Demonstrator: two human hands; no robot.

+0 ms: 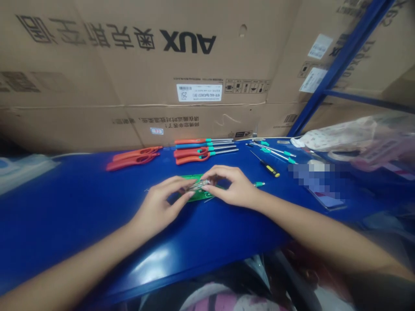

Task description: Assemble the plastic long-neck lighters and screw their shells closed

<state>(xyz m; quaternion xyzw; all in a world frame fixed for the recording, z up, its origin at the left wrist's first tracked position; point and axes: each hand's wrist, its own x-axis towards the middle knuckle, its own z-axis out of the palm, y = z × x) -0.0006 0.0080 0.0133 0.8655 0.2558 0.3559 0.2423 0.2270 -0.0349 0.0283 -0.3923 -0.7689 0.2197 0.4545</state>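
Observation:
A green circuit board (198, 195) lies on the blue table (81, 203) at the centre. Both my hands meet over it. My left hand (162, 206) pinches one end of a small clear and metal part (198, 185) just above the board. My right hand (228, 185) has its fingers curled onto the other end of the same part and covers the board's right side. A teal-tipped tool (259, 184) pokes out from behind my right wrist.
Orange-handled tools (132, 158) and a row of orange and teal screwdrivers (204, 150) lie behind the board. More teal drivers (275, 152) and a black-and-yellow one (268, 166) sit right. Cardboard boxes (145, 65) wall the back; a plastic bag (356, 138) lies right.

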